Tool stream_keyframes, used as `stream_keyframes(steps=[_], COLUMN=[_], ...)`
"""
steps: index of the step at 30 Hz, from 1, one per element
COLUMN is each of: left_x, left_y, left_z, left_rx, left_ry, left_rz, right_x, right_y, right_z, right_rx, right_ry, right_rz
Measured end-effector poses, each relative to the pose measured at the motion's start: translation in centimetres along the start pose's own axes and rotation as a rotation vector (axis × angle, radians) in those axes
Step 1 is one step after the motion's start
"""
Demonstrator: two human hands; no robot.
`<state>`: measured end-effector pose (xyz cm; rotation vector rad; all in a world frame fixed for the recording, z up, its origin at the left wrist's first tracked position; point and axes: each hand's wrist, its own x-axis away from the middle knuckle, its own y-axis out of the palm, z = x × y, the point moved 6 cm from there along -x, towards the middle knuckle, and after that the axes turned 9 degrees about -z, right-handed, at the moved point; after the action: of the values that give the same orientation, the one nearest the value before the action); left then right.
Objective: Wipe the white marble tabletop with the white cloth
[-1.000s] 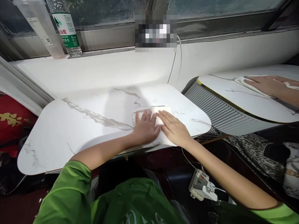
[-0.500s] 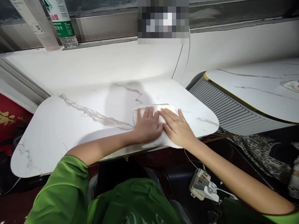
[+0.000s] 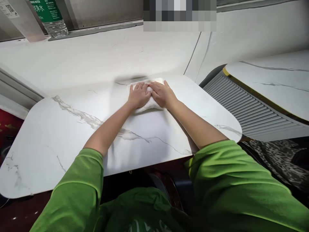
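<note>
A white cloth [image 3: 152, 104] lies bunched on the white marble-patterned tabletop [image 3: 41, 141], close to its back edge by the wall. My left hand [image 3: 140, 96] presses flat on the cloth's left part, fingers stretched out and pointing away from me. On the right part rests my right hand [image 3: 163, 94], palm down, its fingers angled to the left and the thumb side against my left hand. The two hands touch near the middle of the cloth. Both palms hide much of it.
A green-labelled water bottle [image 3: 51, 19] and a tall translucent container [image 3: 26, 22] stand on the ledge at the upper left. Another marble-patterned table [image 3: 272, 87] with a ribbed side is at the right. The white wall [image 3: 101, 54] bounds the tabletop behind.
Both hands have pushed the cloth from the table's front edge to its back edge and slightly left. My arms are stretched farther forward. The view has tilted downward.
</note>
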<state>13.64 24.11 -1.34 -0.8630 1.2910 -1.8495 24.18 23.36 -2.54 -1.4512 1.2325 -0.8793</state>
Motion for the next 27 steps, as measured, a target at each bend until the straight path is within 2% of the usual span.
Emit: stream_keyframes(steps=[7,12,21,27], left_x=[-4.8,-6.4,-5.1,-2.6], left_y=[-1.0,-1.3,-0.9,-0.3], left_z=[-2.5,-3.4,-3.1,-2.8], left_rx=[0.035,0.04,0.015,-0.013], left_ry=[0.013,-0.009,-0.05,-0.066], left_rz=[0.072,0.125,0.063,0.048], right_x=[-5.4,-7.6,-6.7,-4.1], right_y=[0.7,1.0,1.2,1.1], right_z=[2.1,3.2,2.8,1.0], right_rx=[0.009,-0.005,0.032,0.024], right_ry=[-0.06,-0.083,-0.046,-0.074], right_rz=[0.085,0.127,0.175,0.152])
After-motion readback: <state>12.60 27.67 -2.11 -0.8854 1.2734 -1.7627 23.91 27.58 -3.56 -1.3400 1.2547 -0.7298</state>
